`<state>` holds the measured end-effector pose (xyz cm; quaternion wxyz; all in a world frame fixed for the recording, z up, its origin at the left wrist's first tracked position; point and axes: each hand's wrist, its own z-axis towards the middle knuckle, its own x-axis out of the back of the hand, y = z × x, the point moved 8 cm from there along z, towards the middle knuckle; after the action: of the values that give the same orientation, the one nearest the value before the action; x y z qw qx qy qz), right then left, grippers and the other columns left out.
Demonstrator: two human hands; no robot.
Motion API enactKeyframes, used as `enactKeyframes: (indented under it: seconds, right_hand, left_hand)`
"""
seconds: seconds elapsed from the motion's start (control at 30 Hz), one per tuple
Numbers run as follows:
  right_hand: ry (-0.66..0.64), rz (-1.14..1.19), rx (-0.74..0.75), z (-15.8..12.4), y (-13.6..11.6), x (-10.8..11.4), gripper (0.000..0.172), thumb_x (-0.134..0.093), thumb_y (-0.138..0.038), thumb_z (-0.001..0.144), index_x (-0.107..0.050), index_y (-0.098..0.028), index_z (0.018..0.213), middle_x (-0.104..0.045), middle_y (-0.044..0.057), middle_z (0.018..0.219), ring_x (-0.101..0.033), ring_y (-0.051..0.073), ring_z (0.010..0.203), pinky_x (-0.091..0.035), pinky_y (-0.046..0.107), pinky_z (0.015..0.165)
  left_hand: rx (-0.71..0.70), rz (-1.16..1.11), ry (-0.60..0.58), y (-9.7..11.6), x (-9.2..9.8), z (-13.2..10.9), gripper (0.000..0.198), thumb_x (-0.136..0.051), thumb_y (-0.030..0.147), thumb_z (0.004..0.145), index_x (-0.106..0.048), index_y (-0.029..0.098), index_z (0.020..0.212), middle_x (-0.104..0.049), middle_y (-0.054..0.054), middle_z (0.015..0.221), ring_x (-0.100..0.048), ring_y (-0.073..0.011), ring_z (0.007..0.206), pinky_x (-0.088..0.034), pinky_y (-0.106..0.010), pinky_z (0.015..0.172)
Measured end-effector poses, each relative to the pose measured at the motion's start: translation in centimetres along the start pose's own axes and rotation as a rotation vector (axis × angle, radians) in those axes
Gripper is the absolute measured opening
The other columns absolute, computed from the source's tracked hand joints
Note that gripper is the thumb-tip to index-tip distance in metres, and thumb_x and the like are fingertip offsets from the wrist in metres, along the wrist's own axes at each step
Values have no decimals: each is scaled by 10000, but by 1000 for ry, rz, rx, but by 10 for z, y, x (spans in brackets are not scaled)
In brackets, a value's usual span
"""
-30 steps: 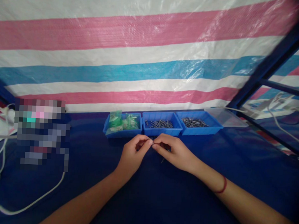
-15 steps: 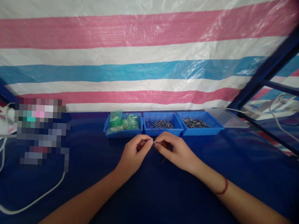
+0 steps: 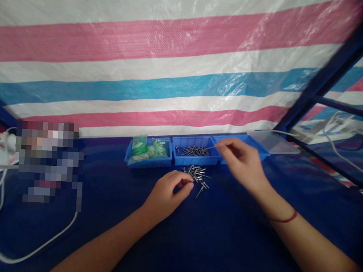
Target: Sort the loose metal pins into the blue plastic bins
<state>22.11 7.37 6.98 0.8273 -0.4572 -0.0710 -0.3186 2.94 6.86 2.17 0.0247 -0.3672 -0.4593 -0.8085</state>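
Note:
My left hand [image 3: 170, 194] is low over the dark blue table, thumb and index finger curled into a pinch; anything small between them cannot be made out. Just beyond its fingertips lies a loose pile of metal blind rivets [image 3: 198, 172], one of them apart at the near side. My right hand [image 3: 243, 157] is raised at the right blue bin [image 3: 261, 150], covering most of that bin's contents. Between its thumb and index finger is a thin metal blind rivet [image 3: 211, 147], pointing left over the edge of the middle blue bin [image 3: 195, 160], which holds more rivets.
The left blue bin [image 3: 149, 162] holds green plastic bags [image 3: 139, 145] with small pale pieces. A clear plastic lid [image 3: 278, 143] lies right of the bins. White cables [image 3: 1, 258] loop at the left, beside a blurred area. A striped sheet [image 3: 172, 84] hangs behind.
My hands have parted. The right one has moved up and right to the bins with a rivet, while the left has stayed near its place. The pile of rivets on the table now shows.

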Motion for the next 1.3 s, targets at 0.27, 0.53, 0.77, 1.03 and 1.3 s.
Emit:
enactKeyframes:
  seconds: [0.27,0.53,0.77,1.03,1.3]
  right_hand:
    - [201,-558,-164,24,69,56,327,-529,-403,795,-648,-114,891,-662,145,819,-603,301,803,-417,441,754]
    - [62,-505,121,3,4,4,197,-518,-309,845,-625,-166,930,-671,109,896,-589,261,840,-415,405,817]
    - [-348,-245,248,-31,-35,-55,118,-515,-217,865,-629,-194,850,-664,51,824,-589,196,789,-448,321,732]
    - [-605,-197,252,-43,-35,-75,177,-453,-207,912,-629,-189,901,-645,43,838,-577,176,790,-430,307,730]
    - [-583,59,109,-46,-32,-83,173,-428,-245,937,-571,-178,866,-598,31,814,-546,137,732,-419,256,681]
  left_hand:
    - [-201,450,-231,21,-31,-12,240,-526,358,900,-648,310,1101,-563,-41,1233,-517,-237,1025,-381,-360,783]
    - [-194,532,-226,13,-30,-8,200,-464,230,941,-650,211,1012,-668,-28,999,-547,-184,896,-349,-322,742]
    - [-150,599,-190,4,-20,-6,169,-448,232,949,-595,208,1029,-653,-26,904,-571,-195,838,-374,-321,728]
    - [-135,343,31,8,13,0,158,-417,187,948,-559,190,1015,-639,-40,982,-591,-180,919,-423,-311,818]
    - [81,-193,318,-22,24,-1,189,-577,243,860,-557,191,1041,-645,-28,937,-624,-148,849,-476,-255,779]
